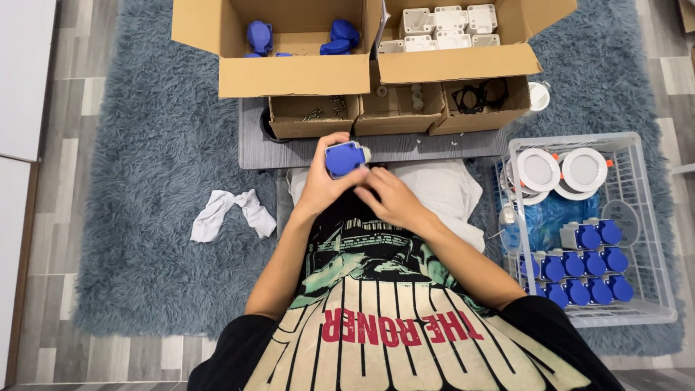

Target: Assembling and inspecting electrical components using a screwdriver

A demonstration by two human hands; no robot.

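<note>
Above the lap, the left hand [322,185] grips a blue socket unit [344,158] while the right hand [387,199] pinches at its side (finished units [583,271] already fill the white crate [655,217], more parts waiting in the cardboard boxes [297,72]).

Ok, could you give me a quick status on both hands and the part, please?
Left hand gripping blue socket piece. Right hand touching its side, fingers bent. White cloth underneath on lap; nothing in the way.
</note>
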